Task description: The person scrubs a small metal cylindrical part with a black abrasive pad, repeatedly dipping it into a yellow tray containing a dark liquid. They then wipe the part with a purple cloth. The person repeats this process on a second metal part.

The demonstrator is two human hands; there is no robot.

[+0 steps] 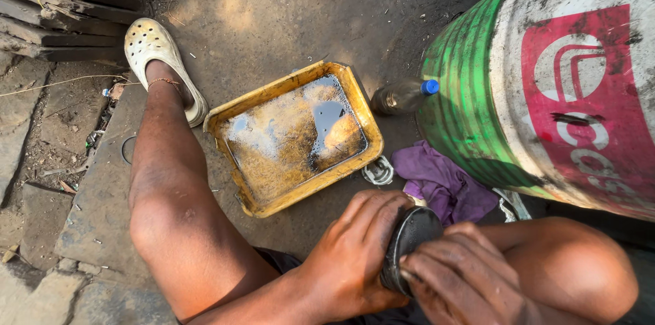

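Now | left hand (351, 257), right hand (460, 277): each grip closed around black round part (413, 233) | yellow tray (225, 120) near

A single view from a camera worn on the person's head, looking steeply down and close over their lap and bare knees. The ground fills most of the frame, with a shallow yellow rectangular metal tray (295, 137) near the middle and a large green, white and red metal drum (539, 93) cropped at the right edge.
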